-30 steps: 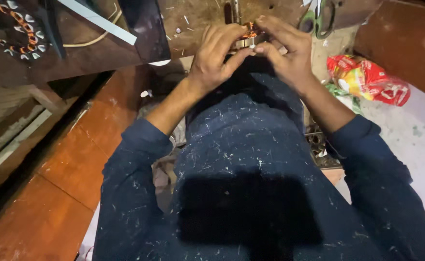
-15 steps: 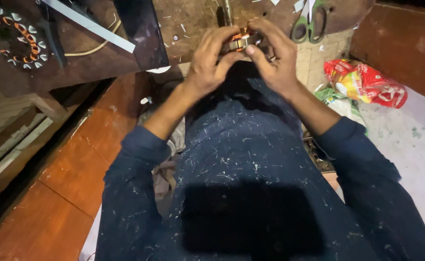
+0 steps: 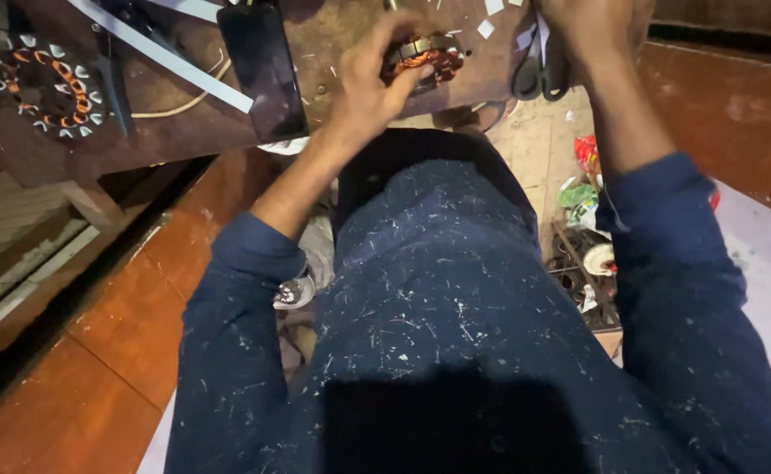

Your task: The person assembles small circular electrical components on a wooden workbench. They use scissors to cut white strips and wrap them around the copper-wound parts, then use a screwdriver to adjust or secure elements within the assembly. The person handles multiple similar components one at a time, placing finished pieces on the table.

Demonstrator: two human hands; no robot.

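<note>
Left hand: fingers curled around a small round stator with copper windings, pinning it on the near edge of the wooden bench. Right hand: over the scissors at the bench's near right edge; blurred and cut by the frame, so grip cannot be told. Judgement: keep the left grip on the steel rim, off the wire, and bring the blades in slowly. A dark phone lies left of the stator; a larger wound stator sits towards the left end.
</note>
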